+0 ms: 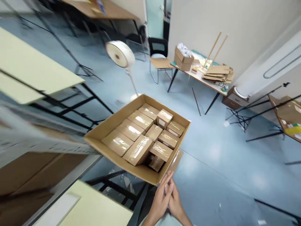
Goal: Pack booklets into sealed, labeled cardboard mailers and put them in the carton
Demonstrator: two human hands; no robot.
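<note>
A large open cardboard carton (94, 138) fills the middle of the view, tilted, with its near corner toward me. Packed inside are several small brown boxes sealed with shiny tape; one small box (138, 150) stands higher than those around it. A dark gap shows near the front corner, where another small box (156, 162) sits lower. Just below that corner, my left hand (161, 196) and my right hand (175, 201) are close together, palms toward each other. Their fingers are stretched out toward the carton, and nothing shows in either. Whether the fingertips touch the carton, I cannot tell.
Left of the carton stands a grey metal shelf (47, 144). A pale yellow table (37, 66) lies beyond it, another tabletop (98, 204) nearer. Behind are a white fan (119, 55), a black chair (158, 47) and a cluttered table (199, 75). Tripods stand at right.
</note>
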